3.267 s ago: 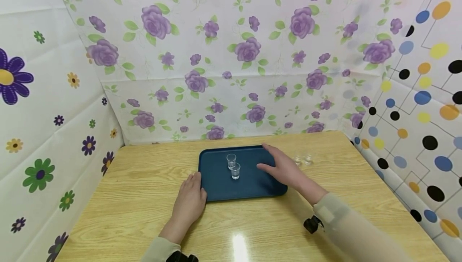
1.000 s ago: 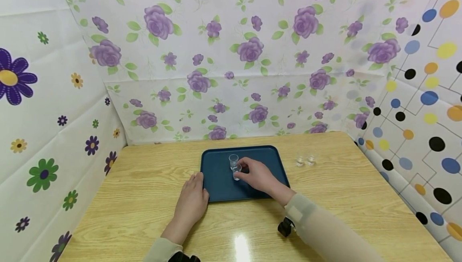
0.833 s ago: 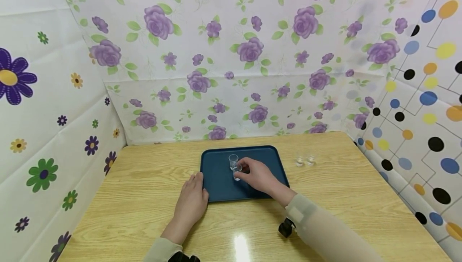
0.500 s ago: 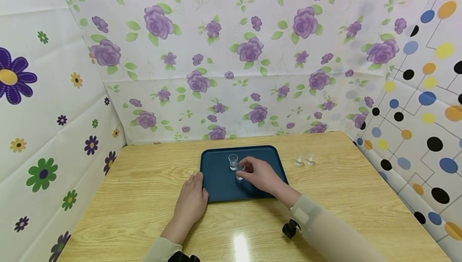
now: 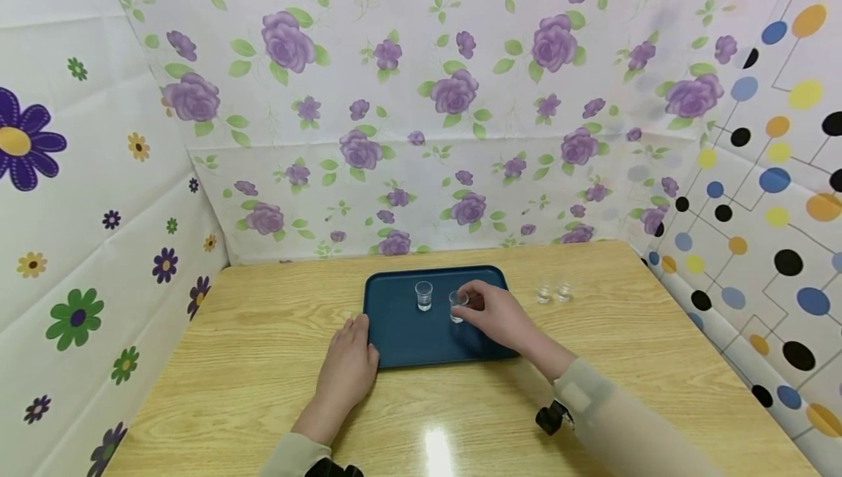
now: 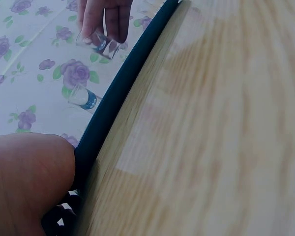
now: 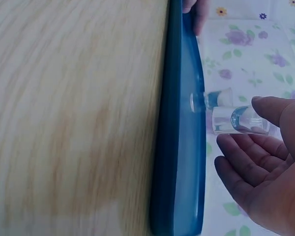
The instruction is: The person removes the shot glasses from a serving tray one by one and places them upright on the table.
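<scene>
One small clear glass point(image 5: 455, 306) is the centre of the action, up in a pinch over the right part of the blue tray point(image 5: 395, 338), standing upright, its base looking just off the surface. Thumb and fingertips of the right hand point(image 5: 498, 316) have it, a narrow grip, other fingers loose in the wrist view. Light hold, and that's sensible on slick, thin walls: firm enough not to slip, no harder. Best play here, I'd say: keep it plumb, wrist low, and let the base meet the surface flat before the fingers part. Whether there's anything in it, I can't tell.

On to its neighbour, a second glass point(image 5: 424, 296), upright on the tray to the left, well clear of the knuckles; a slow sideways path should avoid a clink. Out at the tray's left edge, the left hand point(image 5: 346, 364) lies with fingers extended, holding nothing, seemingly steadying the rim; good support, worth leaving there. And beyond the tray, over on the right of the wooden table point(image 5: 250, 345), two more glasses point(image 5: 563, 292) sit side by side.
</scene>
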Motion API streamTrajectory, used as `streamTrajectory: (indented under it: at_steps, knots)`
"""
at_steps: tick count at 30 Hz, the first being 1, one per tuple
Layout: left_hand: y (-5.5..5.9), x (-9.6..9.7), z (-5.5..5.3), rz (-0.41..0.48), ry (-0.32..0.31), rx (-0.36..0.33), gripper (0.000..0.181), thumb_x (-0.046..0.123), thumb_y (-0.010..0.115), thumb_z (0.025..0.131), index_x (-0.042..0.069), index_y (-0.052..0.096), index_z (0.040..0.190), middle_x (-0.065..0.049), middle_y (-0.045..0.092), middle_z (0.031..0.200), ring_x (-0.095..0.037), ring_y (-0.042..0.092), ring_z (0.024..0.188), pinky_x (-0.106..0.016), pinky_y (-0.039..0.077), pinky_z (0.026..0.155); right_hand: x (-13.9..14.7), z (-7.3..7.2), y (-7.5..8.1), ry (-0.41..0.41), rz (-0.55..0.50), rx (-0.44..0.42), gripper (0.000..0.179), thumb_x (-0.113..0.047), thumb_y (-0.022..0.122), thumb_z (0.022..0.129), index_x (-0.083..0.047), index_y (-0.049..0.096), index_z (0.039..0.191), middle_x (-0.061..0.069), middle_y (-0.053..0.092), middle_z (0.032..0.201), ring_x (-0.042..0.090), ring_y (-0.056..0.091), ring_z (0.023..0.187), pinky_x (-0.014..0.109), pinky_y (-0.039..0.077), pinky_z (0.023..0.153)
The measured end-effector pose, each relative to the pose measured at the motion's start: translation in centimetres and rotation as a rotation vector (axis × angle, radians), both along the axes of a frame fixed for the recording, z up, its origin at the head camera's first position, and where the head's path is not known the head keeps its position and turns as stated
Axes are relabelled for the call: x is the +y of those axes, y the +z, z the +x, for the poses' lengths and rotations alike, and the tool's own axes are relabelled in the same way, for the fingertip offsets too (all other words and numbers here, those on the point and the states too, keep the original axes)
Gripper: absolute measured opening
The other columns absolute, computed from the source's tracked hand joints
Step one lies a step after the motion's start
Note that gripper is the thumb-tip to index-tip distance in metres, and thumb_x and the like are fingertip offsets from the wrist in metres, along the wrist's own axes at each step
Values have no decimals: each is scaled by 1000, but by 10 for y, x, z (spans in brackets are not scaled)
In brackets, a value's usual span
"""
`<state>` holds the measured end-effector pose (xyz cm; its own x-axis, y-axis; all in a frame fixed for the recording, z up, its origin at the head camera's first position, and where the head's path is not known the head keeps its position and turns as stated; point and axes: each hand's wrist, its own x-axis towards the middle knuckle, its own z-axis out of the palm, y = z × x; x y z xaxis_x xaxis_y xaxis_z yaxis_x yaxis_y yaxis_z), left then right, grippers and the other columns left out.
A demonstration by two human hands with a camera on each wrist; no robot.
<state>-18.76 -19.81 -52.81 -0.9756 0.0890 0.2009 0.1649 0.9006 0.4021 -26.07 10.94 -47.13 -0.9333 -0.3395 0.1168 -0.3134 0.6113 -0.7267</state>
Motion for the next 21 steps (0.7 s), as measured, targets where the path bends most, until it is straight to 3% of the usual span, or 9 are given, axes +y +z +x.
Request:
streamTrajectory:
  at_steps: [13,21]
  knots:
    - [2,0,1,3,0,1,57,9,56,112,-12,43,163,-30,48,165,-47,40,158,-61,30,131,42,1,13,-39,-12,2,30,-33,78,106,-14,73,129,0,74,116,20,74,110,45,64,95]
    - [2,0,2,8,-2,4,57,9,56,112,-11,43,163,-30,49,165,-47,40,158,-61,30,131,69,4,17,-74,-19,-6,35,-34,76,108,-13,71,135,5,75,126,25,76,114,46,66,93]
